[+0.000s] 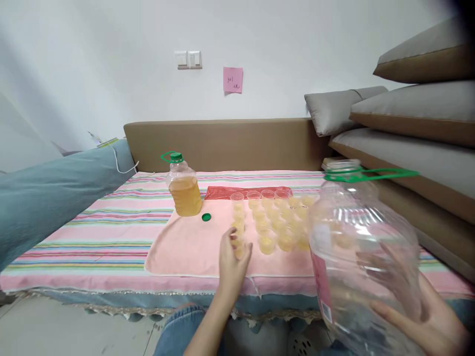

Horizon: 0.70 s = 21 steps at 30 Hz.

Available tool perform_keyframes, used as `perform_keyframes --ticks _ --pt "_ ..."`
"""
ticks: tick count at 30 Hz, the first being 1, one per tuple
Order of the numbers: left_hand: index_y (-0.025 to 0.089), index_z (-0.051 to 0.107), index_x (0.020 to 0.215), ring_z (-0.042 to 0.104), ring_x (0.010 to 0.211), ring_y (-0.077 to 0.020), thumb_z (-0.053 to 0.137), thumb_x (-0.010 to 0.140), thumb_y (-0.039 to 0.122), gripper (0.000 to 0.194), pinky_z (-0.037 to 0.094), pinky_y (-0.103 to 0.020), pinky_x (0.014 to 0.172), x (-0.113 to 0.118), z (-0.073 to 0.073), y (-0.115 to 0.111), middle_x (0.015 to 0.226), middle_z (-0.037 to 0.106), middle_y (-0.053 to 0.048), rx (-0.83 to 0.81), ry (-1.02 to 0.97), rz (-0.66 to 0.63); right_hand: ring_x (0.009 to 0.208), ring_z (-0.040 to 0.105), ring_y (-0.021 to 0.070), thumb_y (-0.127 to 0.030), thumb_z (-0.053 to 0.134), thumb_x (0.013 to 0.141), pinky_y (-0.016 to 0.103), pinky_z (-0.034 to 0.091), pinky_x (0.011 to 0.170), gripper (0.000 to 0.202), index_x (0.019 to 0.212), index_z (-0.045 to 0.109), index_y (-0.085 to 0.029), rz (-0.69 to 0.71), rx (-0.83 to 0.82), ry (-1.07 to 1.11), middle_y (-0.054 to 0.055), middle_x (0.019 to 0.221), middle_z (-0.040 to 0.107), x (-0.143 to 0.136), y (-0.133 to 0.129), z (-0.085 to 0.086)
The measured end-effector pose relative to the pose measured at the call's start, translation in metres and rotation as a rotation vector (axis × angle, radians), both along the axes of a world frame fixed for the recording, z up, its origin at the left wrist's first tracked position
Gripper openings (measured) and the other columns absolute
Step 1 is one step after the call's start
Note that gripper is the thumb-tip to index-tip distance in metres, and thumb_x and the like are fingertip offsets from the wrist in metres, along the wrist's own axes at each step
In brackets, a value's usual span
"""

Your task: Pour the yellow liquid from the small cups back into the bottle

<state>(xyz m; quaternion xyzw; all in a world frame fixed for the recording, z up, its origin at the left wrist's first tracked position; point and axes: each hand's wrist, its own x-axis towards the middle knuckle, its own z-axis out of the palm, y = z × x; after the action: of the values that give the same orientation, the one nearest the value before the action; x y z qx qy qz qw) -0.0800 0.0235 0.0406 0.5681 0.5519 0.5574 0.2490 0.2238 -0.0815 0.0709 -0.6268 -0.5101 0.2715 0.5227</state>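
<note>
My right hand (426, 316) grips a large clear plastic bottle (363, 237) from its right and lower side. The bottle is uncapped, looks empty, and has a green carrying ring (389, 173) at its neck. My left hand (235, 254) reaches to the near end of the left column of clear plastic cups, thumb and fingers apart around a cup (239, 249) that it partly hides. To the right stand several more cups (267, 242) holding pale yellow liquid. A green bottle cap (206, 217) lies on the pink cloth (185, 249).
A second bottle (186, 195), capped and partly filled with yellow liquid, stands at the left back of the cloth. Behind the cups lies a red plastic bag (222, 193). Stacked cushions (419, 109) rise at the right; a blue armrest (67, 183) bounds the left.
</note>
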Motion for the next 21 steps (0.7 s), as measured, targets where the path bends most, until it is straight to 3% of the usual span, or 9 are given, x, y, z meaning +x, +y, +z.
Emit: perform_keyframes --ticks 3,5,8,13,16,21 --pt "0.021 0.058 0.116 0.062 0.108 -0.025 0.063 0.086 0.036 0.034 0.051 -0.04 0.091 0.03 0.031 -0.004 0.121 0.063 -0.013 -0.072 -0.177 -0.298 0.137 0.044 0.0434 -0.056 0.085 0.054 0.052 0.042 0.114 0.104 0.147 0.041 -0.04 0.029 -0.005 -0.08 0.005 0.149 0.051 -0.007 0.033 0.037" --pt "0.022 0.056 0.12 0.063 0.108 -0.024 0.062 0.088 0.041 0.038 0.053 -0.038 0.089 0.048 0.045 0.0 0.129 0.061 -0.014 -0.141 -0.37 -0.457 0.134 0.049 0.0423 -0.059 0.084 0.056 0.055 0.045 0.11 0.109 0.15 0.035 -0.037 0.055 -0.019 -0.081 0.009 0.148 0.051 -0.014 0.055 0.054" --pt "0.024 0.047 0.133 0.066 0.107 -0.0243 0.059 0.09 0.051 0.053 0.057 -0.036 0.084 0.068 0.055 0.014 0.136 0.058 -0.015 -0.246 -0.626 -0.559 0.123 0.059 0.0397 -0.062 0.081 0.063 0.057 0.052 0.102 0.106 0.152 0.031 -0.035 0.169 -0.072 -0.129 0.012 0.144 0.054 -0.023 0.085 0.071" --pt "0.027 0.029 0.15 0.071 0.102 -0.0252 0.061 0.088 0.058 0.076 0.061 -0.034 0.076 0.079 0.049 0.041 0.133 0.061 -0.015 -0.37 -0.858 -0.583 0.125 0.057 0.0388 -0.064 0.076 0.07 0.057 0.048 0.107 0.09 0.148 0.044 -0.031 0.225 -0.051 -0.377 0.01 0.145 0.053 -0.033 0.126 0.092" --pt "0.037 0.01 0.156 0.073 0.097 -0.023 0.063 0.088 0.056 0.089 0.062 -0.034 0.075 0.082 0.042 0.053 0.134 0.062 -0.013 -0.368 -1.01 -0.622 0.121 0.06 0.0381 -0.066 0.076 0.068 0.055 0.049 0.105 0.088 0.144 0.05 -0.03 0.228 -0.056 -0.485 0.009 0.141 0.058 -0.041 0.145 0.105" --pt "0.046 -0.002 0.155 0.072 0.097 -0.0222 0.064 0.09 0.048 0.092 0.063 -0.036 0.074 0.086 0.038 0.067 0.137 0.062 -0.011 -0.372 -1.21 -0.65 0.103 0.068 0.0359 -0.066 0.075 0.064 0.052 0.055 0.09 0.081 0.132 0.058 -0.025 0.223 -0.093 -0.63 0.009 0.125 0.068 -0.055 0.167 0.124"
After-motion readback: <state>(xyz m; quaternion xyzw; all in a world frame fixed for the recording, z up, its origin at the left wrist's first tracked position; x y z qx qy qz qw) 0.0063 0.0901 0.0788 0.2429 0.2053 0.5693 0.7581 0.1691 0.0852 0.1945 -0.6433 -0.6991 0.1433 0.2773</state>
